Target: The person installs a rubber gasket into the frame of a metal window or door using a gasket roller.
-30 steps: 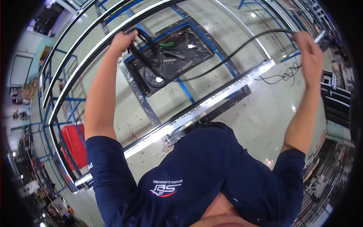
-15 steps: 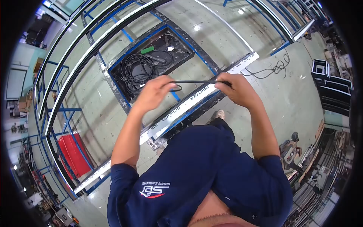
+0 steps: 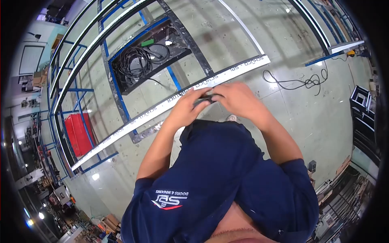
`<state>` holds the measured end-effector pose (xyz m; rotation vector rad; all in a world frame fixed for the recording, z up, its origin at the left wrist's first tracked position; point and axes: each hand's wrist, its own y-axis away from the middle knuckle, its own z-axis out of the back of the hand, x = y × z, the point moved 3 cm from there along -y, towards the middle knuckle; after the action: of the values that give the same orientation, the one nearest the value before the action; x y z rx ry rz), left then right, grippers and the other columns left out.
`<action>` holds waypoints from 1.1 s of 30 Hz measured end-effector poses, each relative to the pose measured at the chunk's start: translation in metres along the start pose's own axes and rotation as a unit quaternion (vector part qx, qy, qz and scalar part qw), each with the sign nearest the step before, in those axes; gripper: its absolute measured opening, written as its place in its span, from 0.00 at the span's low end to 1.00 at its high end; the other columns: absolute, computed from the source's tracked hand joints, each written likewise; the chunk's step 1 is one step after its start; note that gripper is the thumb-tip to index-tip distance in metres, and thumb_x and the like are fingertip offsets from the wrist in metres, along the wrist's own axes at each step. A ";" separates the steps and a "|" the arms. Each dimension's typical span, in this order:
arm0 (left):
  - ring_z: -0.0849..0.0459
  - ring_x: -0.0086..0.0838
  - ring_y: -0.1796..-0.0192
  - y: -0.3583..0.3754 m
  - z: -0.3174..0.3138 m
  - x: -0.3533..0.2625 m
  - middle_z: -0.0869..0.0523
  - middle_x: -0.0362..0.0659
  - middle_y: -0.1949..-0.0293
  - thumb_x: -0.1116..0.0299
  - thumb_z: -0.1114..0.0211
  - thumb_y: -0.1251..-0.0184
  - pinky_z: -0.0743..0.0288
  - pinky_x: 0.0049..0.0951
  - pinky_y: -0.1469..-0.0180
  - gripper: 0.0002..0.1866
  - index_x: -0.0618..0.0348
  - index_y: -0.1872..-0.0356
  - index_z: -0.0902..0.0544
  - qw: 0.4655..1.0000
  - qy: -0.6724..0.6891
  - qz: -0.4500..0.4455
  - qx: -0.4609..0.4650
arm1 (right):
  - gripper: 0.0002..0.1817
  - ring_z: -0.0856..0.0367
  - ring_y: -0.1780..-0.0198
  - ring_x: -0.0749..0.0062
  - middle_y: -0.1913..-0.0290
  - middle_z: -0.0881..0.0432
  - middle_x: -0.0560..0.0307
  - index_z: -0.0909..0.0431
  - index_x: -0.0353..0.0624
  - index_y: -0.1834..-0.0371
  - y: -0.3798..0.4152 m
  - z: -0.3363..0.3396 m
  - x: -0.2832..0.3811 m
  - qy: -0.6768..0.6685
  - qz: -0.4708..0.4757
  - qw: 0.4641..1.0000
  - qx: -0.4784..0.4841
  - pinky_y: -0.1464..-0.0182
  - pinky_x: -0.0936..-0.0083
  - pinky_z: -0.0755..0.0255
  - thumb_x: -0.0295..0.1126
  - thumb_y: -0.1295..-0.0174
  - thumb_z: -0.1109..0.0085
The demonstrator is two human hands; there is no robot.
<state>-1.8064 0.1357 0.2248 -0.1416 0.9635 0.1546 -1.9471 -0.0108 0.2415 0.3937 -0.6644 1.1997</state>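
Note:
Both hands meet above the white printed profile [image 3: 150,114], in front of my body. Thumb and fingers of my left hand [image 3: 188,106] close on a short bunch of black cable [image 3: 209,97]. My right hand [image 3: 236,99] pinches the same cable from the other side, its fingers nearly touching the left ones. Beyond them, a black tray [image 3: 184,55] in the frame holds a coil of black cable [image 3: 135,60], a green block [image 3: 147,42] and a small white piece [image 3: 169,42]. One cable end hangs over the tray's near edge.
Long curved profiles [image 3: 87,54] lie on blue frames at the left. A red container [image 3: 78,133] stands below them. Loose cable [image 3: 300,85] lies on the floor at the right, and dark stacked frames [image 3: 364,117] stand at the far right.
My hands have come together, and the cable that was stretched between them is now bunched up. The view has shifted, so the tray appears further left.

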 end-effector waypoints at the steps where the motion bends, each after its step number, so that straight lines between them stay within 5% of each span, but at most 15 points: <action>1: 0.13 0.48 0.51 -0.004 -0.010 0.002 0.12 0.53 0.54 0.68 0.33 0.27 0.23 0.40 0.42 0.17 0.60 0.40 0.18 0.998 0.028 0.047 -0.004 | 0.10 0.16 0.58 0.45 0.62 0.13 0.48 0.14 0.44 0.59 -0.003 0.002 -0.006 0.001 0.030 1.000 0.005 0.57 0.55 0.24 0.37 0.37 0.33; 6: 0.14 0.32 0.64 -0.007 -0.018 0.011 0.12 0.49 0.64 0.70 0.35 0.25 0.21 0.31 0.57 0.11 0.63 0.48 0.15 0.978 0.090 0.189 -0.029 | 0.11 0.16 0.61 0.47 0.65 0.13 0.49 0.14 0.45 0.62 -0.008 0.033 -0.043 -0.041 -0.030 0.999 0.013 0.59 0.57 0.25 0.41 0.37 0.33; 9: 0.14 0.29 0.64 -0.014 -0.021 0.008 0.13 0.46 0.66 0.70 0.34 0.25 0.21 0.30 0.58 0.11 0.63 0.47 0.14 0.990 0.047 0.131 -0.028 | 0.12 0.16 0.61 0.48 0.65 0.14 0.50 0.14 0.44 0.62 -0.008 0.029 -0.045 -0.064 -0.061 0.996 0.009 0.59 0.58 0.25 0.41 0.38 0.31; 11: 0.15 0.26 0.66 -0.026 -0.031 0.010 0.13 0.44 0.68 0.70 0.34 0.25 0.21 0.29 0.60 0.12 0.62 0.46 0.14 0.972 0.201 0.099 -0.071 | 0.12 0.16 0.62 0.51 0.65 0.14 0.50 0.14 0.43 0.61 -0.009 0.025 -0.044 -0.073 -0.068 0.995 0.002 0.60 0.59 0.24 0.39 0.39 0.30; 15: 0.18 0.19 0.67 -0.055 -0.033 0.028 0.15 0.38 0.69 0.70 0.39 0.20 0.22 0.23 0.62 0.12 0.64 0.44 0.16 0.973 0.181 0.140 0.010 | 0.11 0.16 0.63 0.53 0.65 0.14 0.50 0.14 0.43 0.59 -0.007 0.018 -0.059 -0.136 -0.132 0.982 0.001 0.60 0.62 0.24 0.36 0.39 0.29; 21: 0.17 0.22 0.68 -0.083 -0.038 0.031 0.15 0.40 0.69 0.68 0.43 0.17 0.21 0.24 0.62 0.11 0.65 0.48 0.17 0.961 0.187 0.194 0.059 | 0.11 0.16 0.65 0.54 0.66 0.14 0.51 0.15 0.41 0.59 -0.016 0.022 -0.083 -0.224 -0.142 0.963 -0.051 0.60 0.63 0.24 0.36 0.39 0.28; 23: 0.16 0.22 0.67 -0.093 -0.047 0.033 0.14 0.41 0.69 0.68 0.42 0.18 0.21 0.24 0.62 0.11 0.65 0.48 0.17 0.955 0.192 0.219 0.058 | 0.14 0.16 0.65 0.54 0.67 0.14 0.51 0.15 0.41 0.61 -0.026 0.025 -0.096 -0.145 -0.100 0.983 -0.043 0.61 0.62 0.24 0.39 0.40 0.26; 25: 0.13 0.26 0.70 -0.106 -0.053 0.025 0.11 0.46 0.67 0.73 0.40 0.21 0.20 0.28 0.64 0.08 0.64 0.49 0.16 0.959 0.233 0.160 -0.033 | 0.14 0.16 0.65 0.53 0.68 0.14 0.51 0.15 0.41 0.63 -0.036 0.027 -0.115 -0.131 -0.053 0.989 -0.035 0.60 0.61 0.25 0.40 0.41 0.26; 33: 0.11 0.35 0.59 -0.167 -0.077 0.014 0.10 0.50 0.58 0.73 0.39 0.21 0.19 0.31 0.53 0.08 0.65 0.50 0.17 0.976 0.113 0.161 -0.091 | 0.14 0.18 0.65 0.51 0.70 0.16 0.53 0.17 0.43 0.65 -0.066 0.069 -0.174 -0.154 0.070 0.986 -0.006 0.56 0.59 0.27 0.41 0.42 0.26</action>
<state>-1.8283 -0.0414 0.1786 -0.1740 1.1956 0.5350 -1.9391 -0.1996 0.1827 0.5366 -0.9791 1.2802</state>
